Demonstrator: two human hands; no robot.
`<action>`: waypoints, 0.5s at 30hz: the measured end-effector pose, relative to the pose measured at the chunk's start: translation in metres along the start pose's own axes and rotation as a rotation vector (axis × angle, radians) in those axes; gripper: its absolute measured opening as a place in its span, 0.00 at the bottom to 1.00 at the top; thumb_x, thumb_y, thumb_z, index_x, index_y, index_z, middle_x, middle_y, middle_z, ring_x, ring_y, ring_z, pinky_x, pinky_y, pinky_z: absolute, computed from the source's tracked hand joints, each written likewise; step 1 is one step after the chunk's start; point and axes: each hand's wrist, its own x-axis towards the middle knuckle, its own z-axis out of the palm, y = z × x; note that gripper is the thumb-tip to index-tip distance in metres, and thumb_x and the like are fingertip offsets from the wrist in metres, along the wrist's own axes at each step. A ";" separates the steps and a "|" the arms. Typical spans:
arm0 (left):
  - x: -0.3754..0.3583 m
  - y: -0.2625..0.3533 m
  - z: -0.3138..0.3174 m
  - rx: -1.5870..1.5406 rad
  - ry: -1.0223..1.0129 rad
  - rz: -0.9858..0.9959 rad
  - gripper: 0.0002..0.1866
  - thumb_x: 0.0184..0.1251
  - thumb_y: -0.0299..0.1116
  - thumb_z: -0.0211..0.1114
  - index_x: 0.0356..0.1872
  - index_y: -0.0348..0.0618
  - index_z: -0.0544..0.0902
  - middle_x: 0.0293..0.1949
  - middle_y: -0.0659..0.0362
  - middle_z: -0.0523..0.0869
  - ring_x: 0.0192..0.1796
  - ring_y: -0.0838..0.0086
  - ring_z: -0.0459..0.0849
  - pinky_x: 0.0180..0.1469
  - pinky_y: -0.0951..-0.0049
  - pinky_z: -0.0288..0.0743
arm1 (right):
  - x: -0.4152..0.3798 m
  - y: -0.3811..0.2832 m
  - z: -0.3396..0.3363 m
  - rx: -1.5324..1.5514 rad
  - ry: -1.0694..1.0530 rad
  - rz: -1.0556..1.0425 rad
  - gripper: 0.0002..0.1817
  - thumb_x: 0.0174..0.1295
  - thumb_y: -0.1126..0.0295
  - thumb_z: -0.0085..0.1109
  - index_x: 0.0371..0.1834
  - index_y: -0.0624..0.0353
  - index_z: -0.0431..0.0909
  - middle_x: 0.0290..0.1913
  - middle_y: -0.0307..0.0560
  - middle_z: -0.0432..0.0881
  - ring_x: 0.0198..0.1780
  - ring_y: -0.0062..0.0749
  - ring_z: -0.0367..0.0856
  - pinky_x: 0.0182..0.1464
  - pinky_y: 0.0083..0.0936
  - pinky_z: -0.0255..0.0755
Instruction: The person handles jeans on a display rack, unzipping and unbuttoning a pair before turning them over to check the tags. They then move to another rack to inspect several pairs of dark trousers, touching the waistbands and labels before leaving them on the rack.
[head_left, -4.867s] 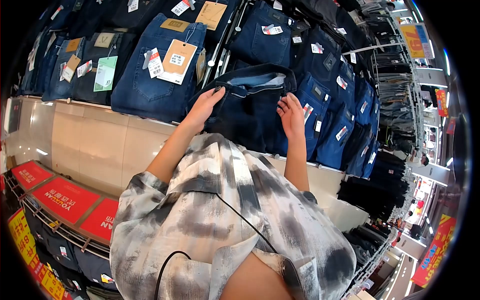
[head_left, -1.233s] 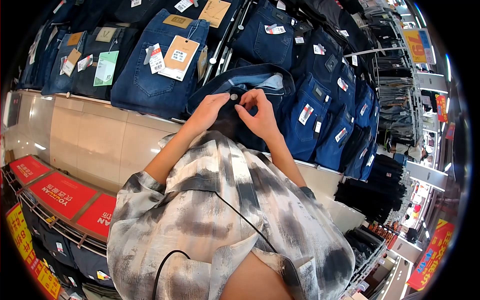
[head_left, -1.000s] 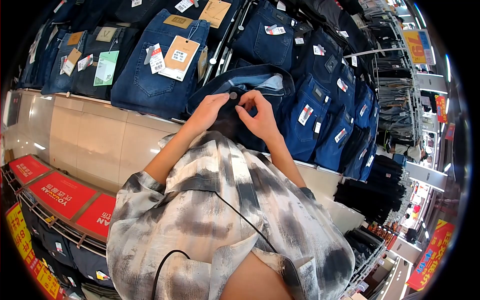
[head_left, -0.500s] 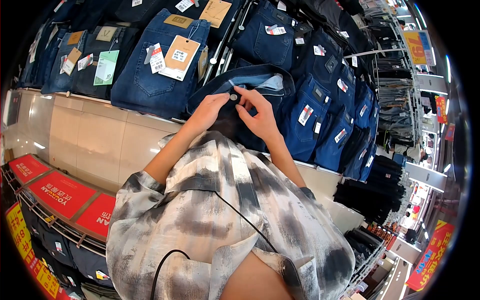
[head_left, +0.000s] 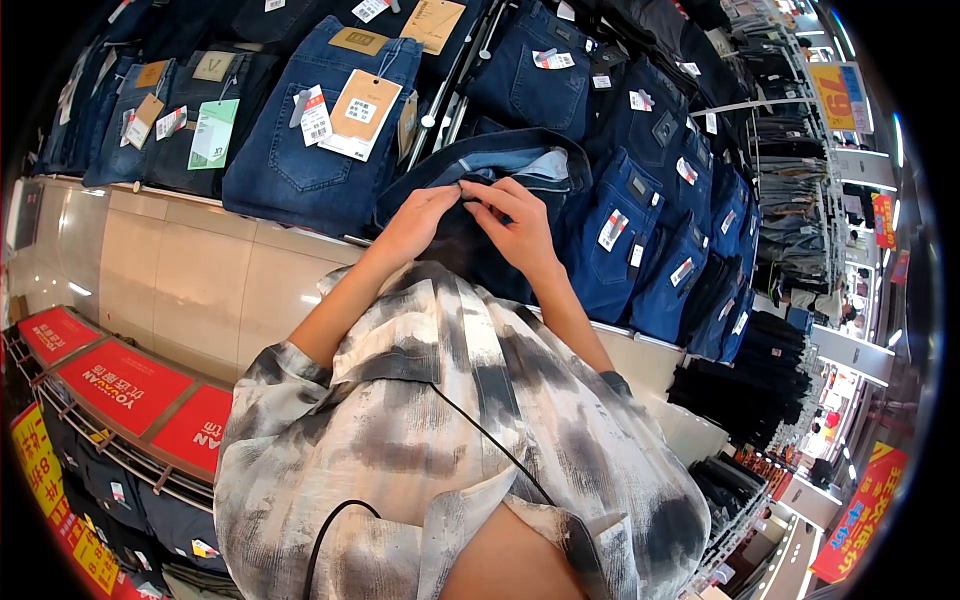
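A pair of dark jeans (head_left: 400,190) lies in front of me at the shelf's edge, its waistband open in a loop with light blue lining showing. My left hand (head_left: 418,220) pinches the front edge of the waistband from the left. From the right, my right hand (head_left: 515,222) has its thumb and fingers closed on the same front edge. The fingertips of both hands nearly meet there. The metal button is hidden behind the fingers of my right hand.
Folded jeans (head_left: 310,130) with tags lie to the left, and more folded jeans (head_left: 615,235) to the right. A metal rail (head_left: 432,115) runs between the rows. Red sign panels (head_left: 122,385) stand at the lower left, beyond the tiled floor (head_left: 200,290).
My right hand has moved slightly left and closed its fingers at the waistband's front, covering the button that was visible before. My left hand has barely moved.
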 end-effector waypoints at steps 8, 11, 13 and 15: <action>0.001 -0.008 -0.003 0.061 -0.013 -0.018 0.19 0.79 0.38 0.52 0.45 0.29 0.82 0.39 0.64 0.84 0.43 0.83 0.75 0.49 0.79 0.69 | -0.001 0.004 0.006 -0.026 0.086 0.012 0.10 0.57 0.77 0.71 0.42 0.60 0.86 0.28 0.41 0.80 0.24 0.23 0.75 0.27 0.19 0.68; 0.001 -0.007 -0.003 0.057 0.002 -0.048 0.19 0.79 0.39 0.52 0.44 0.29 0.81 0.38 0.65 0.83 0.42 0.83 0.74 0.48 0.79 0.69 | -0.001 0.006 0.009 0.030 0.126 0.034 0.10 0.58 0.77 0.70 0.43 0.61 0.86 0.28 0.41 0.81 0.24 0.22 0.76 0.28 0.19 0.68; 0.000 -0.006 -0.002 0.046 -0.006 -0.058 0.19 0.79 0.39 0.52 0.44 0.29 0.81 0.38 0.65 0.82 0.42 0.83 0.74 0.47 0.79 0.68 | 0.001 0.005 0.011 0.086 0.143 0.108 0.10 0.59 0.78 0.69 0.43 0.61 0.86 0.28 0.42 0.82 0.25 0.22 0.76 0.28 0.19 0.69; 0.001 -0.006 -0.003 0.044 -0.016 -0.043 0.18 0.79 0.39 0.53 0.44 0.29 0.81 0.38 0.65 0.82 0.41 0.83 0.73 0.47 0.79 0.68 | 0.004 0.006 0.013 0.113 0.181 0.062 0.09 0.59 0.78 0.68 0.43 0.61 0.86 0.29 0.42 0.82 0.25 0.22 0.76 0.28 0.19 0.69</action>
